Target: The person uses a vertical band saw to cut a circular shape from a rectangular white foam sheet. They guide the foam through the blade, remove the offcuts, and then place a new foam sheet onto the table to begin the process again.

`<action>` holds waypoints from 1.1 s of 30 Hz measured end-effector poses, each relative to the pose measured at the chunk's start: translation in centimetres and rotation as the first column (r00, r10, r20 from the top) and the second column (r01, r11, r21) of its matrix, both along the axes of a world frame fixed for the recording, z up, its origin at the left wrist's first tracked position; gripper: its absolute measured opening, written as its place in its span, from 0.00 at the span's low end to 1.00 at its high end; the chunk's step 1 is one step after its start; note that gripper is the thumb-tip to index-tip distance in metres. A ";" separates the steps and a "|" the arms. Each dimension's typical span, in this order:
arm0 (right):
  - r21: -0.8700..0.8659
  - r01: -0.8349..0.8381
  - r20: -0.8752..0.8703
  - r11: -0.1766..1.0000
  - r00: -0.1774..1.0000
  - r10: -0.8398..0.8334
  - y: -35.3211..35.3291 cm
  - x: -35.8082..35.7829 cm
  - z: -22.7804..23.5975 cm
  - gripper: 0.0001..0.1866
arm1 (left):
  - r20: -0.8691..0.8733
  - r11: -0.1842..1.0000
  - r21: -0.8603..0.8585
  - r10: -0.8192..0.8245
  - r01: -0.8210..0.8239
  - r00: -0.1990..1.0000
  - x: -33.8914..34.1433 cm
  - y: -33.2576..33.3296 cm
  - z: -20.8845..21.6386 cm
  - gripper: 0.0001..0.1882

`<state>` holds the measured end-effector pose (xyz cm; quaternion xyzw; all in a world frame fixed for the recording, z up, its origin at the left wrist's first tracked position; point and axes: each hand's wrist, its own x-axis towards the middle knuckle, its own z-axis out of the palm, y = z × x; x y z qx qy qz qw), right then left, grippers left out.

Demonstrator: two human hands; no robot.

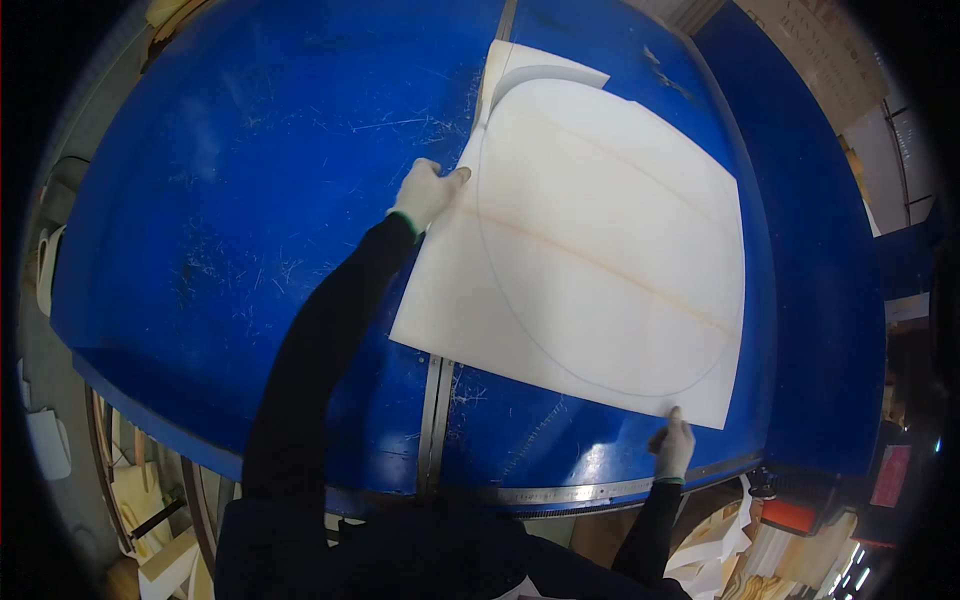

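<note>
A large white sheet lies across the right half of the blue table, with a thin rounded outline drawn on it and faint yellowish bands running across. At its far left corner a strip stands up in a curl. My left hand, in a pale glove with a green cuff, is closed on the sheet's left edge, thumb on top. At the near edge, close to the right corner, my right hand is gloved too; its thumb meets the edge and its fingers are curled, partly hidden.
The blue table is scratched and littered with fine fibres. A metal strip crosses it under the sheet, and a metal ruler runs along the front edge. Cut scraps lie below at right. A cardboard box stands at the far right.
</note>
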<state>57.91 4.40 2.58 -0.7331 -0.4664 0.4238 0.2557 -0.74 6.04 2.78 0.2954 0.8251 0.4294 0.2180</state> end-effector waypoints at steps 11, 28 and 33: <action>0.066 0.247 -0.149 0.967 0.960 -0.235 10.4 12.0 -3.1 0.51 | 0.619 0.848 -0.226 -0.254 0.479 0.743 6.4 -17.2 6.3 0.56; 0.171 0.211 -0.062 0.962 0.977 -0.204 13.5 12.8 -4.4 0.42 | 0.581 0.964 0.010 -0.221 0.265 0.783 9.1 -17.8 2.4 0.52; 0.165 0.227 -0.059 0.960 0.974 -0.220 13.6 12.6 -4.6 0.44 | 0.564 0.965 -0.019 -0.207 0.263 0.800 9.1 -17.5 3.1 0.51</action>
